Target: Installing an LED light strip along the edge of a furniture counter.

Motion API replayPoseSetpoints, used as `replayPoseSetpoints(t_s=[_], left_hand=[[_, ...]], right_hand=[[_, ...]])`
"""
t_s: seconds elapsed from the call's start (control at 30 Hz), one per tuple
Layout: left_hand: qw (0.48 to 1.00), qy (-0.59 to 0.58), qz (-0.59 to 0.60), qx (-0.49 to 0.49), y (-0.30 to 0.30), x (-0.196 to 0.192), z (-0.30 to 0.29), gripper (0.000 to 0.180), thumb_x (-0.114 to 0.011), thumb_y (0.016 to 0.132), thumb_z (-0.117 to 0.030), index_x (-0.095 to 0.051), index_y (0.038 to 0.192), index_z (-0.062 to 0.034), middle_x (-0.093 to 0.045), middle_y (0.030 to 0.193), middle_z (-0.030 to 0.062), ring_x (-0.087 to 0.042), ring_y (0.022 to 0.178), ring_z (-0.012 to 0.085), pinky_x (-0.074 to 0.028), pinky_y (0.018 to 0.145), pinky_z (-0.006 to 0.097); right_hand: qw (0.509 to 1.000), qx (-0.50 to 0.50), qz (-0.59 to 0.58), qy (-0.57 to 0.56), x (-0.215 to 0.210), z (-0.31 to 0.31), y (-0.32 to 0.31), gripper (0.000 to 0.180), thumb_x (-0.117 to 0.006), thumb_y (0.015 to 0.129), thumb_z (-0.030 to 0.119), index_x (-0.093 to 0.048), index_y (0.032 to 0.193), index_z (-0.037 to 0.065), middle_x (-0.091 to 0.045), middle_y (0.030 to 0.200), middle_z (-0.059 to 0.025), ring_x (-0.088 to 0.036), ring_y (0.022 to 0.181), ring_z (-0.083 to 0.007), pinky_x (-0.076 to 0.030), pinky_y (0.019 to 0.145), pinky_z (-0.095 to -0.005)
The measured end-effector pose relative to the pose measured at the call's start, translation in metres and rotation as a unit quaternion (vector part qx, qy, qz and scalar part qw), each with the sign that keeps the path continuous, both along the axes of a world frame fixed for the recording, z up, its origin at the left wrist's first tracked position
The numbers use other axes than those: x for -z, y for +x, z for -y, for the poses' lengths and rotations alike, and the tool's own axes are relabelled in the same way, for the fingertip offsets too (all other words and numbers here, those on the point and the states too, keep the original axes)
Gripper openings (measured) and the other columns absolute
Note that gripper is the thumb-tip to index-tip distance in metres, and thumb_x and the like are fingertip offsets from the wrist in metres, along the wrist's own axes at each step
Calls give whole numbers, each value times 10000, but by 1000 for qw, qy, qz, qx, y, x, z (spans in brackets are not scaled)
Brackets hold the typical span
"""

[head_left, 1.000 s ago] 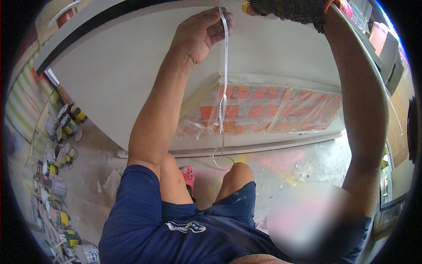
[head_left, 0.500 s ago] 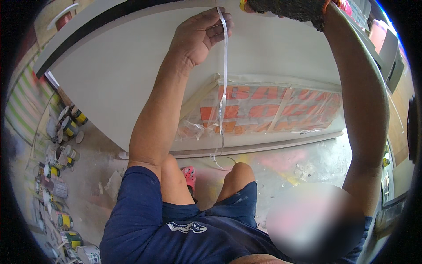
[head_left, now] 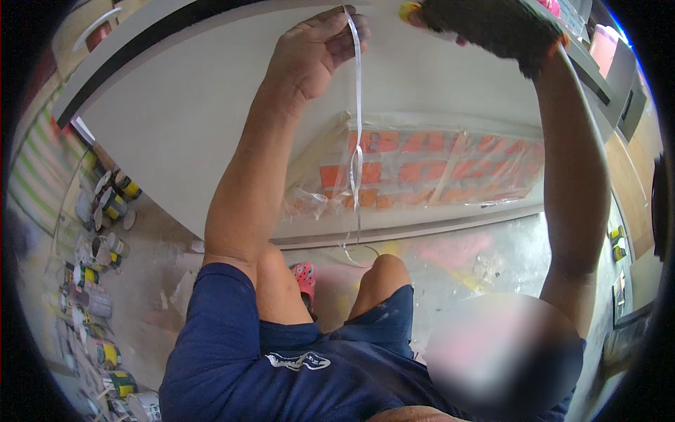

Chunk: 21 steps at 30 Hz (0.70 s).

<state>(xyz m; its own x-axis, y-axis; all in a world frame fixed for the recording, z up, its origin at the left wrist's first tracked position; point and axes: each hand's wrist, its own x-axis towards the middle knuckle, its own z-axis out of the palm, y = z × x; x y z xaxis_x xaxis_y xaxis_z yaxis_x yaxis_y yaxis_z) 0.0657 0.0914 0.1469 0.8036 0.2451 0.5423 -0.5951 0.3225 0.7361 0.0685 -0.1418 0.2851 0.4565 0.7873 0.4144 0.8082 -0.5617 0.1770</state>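
Since the left hand (head_left: 309, 55) pinches the ribbon (head_left: 359, 91), top middle, it dangles; I can't tell if the right hand (head_left: 489, 29) grips.

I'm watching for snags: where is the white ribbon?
In the head view, the white ribbon hangs near the middle, running from the left hand down in front of the orange-lettered plastic.

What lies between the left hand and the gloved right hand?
Head view: beside the left hand, a white strip; then bare pale panel, up to something yellow at the right hand.
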Motion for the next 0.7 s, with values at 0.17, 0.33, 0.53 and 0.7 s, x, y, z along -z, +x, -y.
replayPoseSetpoints(t_s=[0.17, 0.33, 0.53, 0.7], left_hand=[[998, -15, -47, -26, -9, -2, -16, 252, -578, 950, -156, -581, 1143, 6, -657, 1085, 137, -644, 1008, 255, -533, 906, 402], [999, 1, -34, -4, -10, -9, -2, 165, -577, 942, -207, -648, 1030, -87, -689, 919, 52, -661, 818, 177, -532, 771, 325], [998, 1, -49, -49, -8, -9, 1, 126, -561, 953, -145, -653, 1020, -92, -694, 898, 47, -666, 790, 167, -543, 749, 315], [999, -17, -26, -31, 8, -7, 8, 129, -551, 954, -134, -645, 1024, -80, -692, 892, 50, -665, 792, 171, -546, 753, 323]], right_hand=[[916, -175, -273, 235, 105, 34, 57, 410, -694, 854, 381, -620, 993, 3, -610, 779, -66, -592, 644, -127, -499, 587, -289], [831, -70, -350, 426, 271, 101, 44, 318, -659, 896, 282, -565, 1038, 14, -573, 802, -65, -555, 687, -111, -474, 625, -287], [804, 268, -342, 405, 608, 197, -12, 337, -636, 871, 243, -564, 1112, 19, -629, 1080, -203, -610, 1017, -331, -467, 881, -406], [724, 511, -225, 406, 814, 319, -110, 362, -637, 861, 269, -543, 1119, 33, -628, 1140, -199, -600, 1097, -316, -455, 907, -413]])
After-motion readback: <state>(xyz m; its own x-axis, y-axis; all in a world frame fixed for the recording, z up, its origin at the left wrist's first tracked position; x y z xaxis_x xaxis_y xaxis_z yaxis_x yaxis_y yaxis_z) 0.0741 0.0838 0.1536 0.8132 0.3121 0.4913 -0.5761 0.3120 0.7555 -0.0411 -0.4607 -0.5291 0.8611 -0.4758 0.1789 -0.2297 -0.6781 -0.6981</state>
